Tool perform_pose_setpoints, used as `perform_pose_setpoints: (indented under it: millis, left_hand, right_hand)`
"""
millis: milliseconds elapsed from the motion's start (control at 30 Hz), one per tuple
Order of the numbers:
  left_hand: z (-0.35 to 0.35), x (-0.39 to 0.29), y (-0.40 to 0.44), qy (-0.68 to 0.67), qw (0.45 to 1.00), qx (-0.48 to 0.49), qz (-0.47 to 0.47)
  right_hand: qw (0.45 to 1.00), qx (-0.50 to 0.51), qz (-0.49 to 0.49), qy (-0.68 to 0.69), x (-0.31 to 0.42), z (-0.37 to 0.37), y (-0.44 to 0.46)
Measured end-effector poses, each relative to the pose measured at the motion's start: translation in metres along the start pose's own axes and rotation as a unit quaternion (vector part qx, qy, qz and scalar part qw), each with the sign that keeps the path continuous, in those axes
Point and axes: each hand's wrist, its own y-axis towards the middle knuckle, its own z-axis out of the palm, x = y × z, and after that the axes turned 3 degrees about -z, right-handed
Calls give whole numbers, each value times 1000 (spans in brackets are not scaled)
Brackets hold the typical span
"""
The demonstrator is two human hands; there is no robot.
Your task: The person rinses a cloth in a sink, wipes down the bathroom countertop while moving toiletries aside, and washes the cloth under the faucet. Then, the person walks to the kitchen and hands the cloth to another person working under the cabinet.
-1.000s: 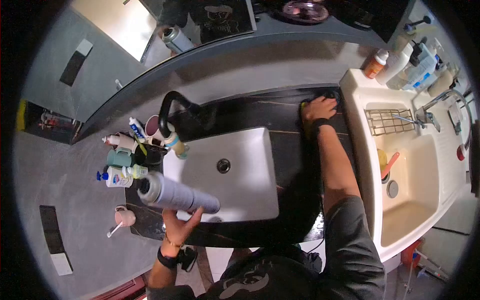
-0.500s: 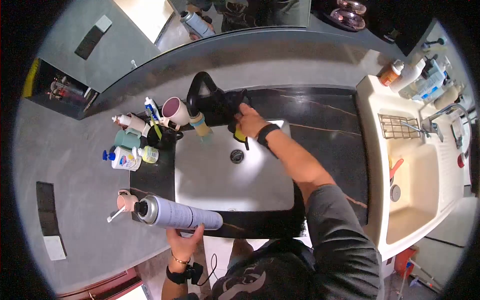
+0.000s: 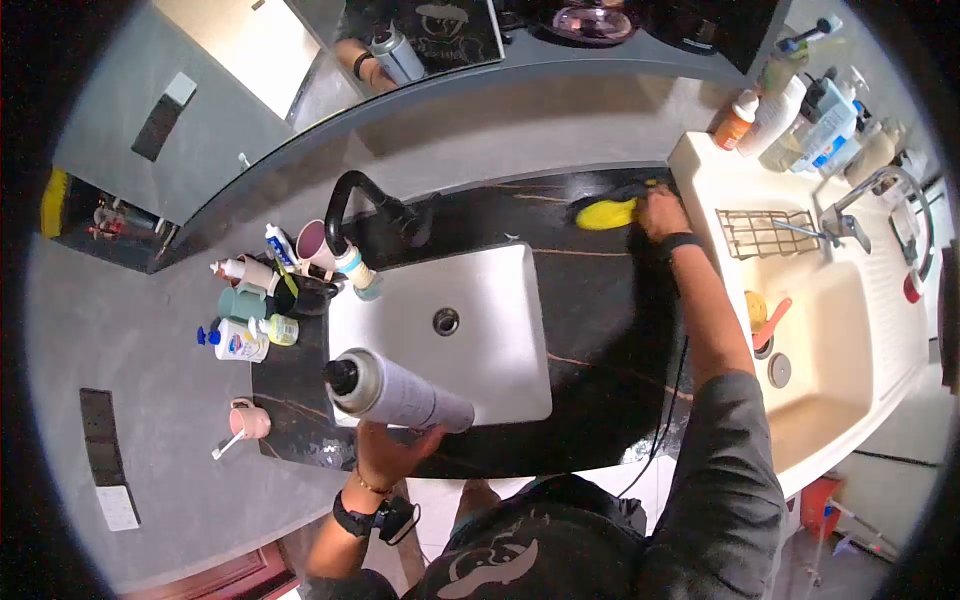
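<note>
Above the front edge of the white rectangular sink [image 3: 490, 350], the left hand's fingers [image 3: 432, 440] grip a pale purple spray can [image 3: 415, 397]; at the far right of the black veined desk [image 3: 610, 330], the right hand's fingers [image 3: 652, 200] close on a yellow-and-black cloth [image 3: 606, 213].

Over on the left, a green mug [image 3: 240, 301], a blue-and-white tube [image 3: 279, 246] and a pump bottle with a blue top [image 3: 240, 342] crowd together, with a small pale-green bottle [image 3: 281, 329] just beside the pump bottle. Nearer me, a pink mug [image 3: 250, 418] has a white-tipped stick [image 3: 229, 444] leaning out of it. Across on the right, there's a cream sink [image 3: 821, 400] with a wire rack [image 3: 762, 232] near its chrome tap [image 3: 848, 222], and a coral-handled utensil [image 3: 774, 321] lies inside. An orange bottle [image 3: 735, 121] stands upright at the sink's far corner, beside a white bottle [image 3: 774, 118].
</note>
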Motion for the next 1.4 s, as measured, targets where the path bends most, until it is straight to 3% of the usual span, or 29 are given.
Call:
perform_pose_setpoints:
  millis: [100, 167, 367, 400, 567, 600, 633, 833, 967, 1067, 1167, 1267, 1400]
  left_hand:
    - [15, -12, 22, 20, 998, 3, 55]
    - [33, -1, 34, -48, 998, 47, -18]
    - [86, -52, 137, -132, 988, 57, 52]
    - [107, -46, 158, -133, 987, 49, 80]
    - [194, -59, 230, -62, 988, -14, 140]
    - [202, -74, 235, -146, 984, 30, 100]
    - [217, -77, 244, -126, 983, 0, 133]
    - [266, -107, 278, -25, 996, -35, 77]
    - [281, -117, 293, -12, 997, -29, 68]
    - [284, -121, 287, -18, 997, -60, 35]
    - [287, -116, 277, -34, 994, -93, 35]
    - [288, -115, 282, -75, 995, -63, -8]
    - [286, -123, 290, -99, 993, -65, 10]
  right_hand:
    - [994, 9, 104, -19, 17, -18, -10]
    - [980, -96, 154, -81, 7, 23, -2]
    - [989, -82, 112, -40, 15, 10, -85]
    - [986, -105, 88, -93, 13, 18, -104]
    - [991, -100, 79, -28, 33, -15, -228]
    - [993, -88, 76, -17, 38, -24, -255]
    - [993, -71, 96, -2, 42, -28, -281]
    - [992, -30, 113, 48, 58, -45, -394]
    - [995, 12, 87, 47, 72, -53, -393]
    - [990, 31, 59, 126, 86, -56, -373]
    - [990, 82, 19, 112, 105, -49, -342]
    - [990, 93, -22, 103, 122, -33, -306]
    - [988, 119, -36, 89, 138, -23, -265]
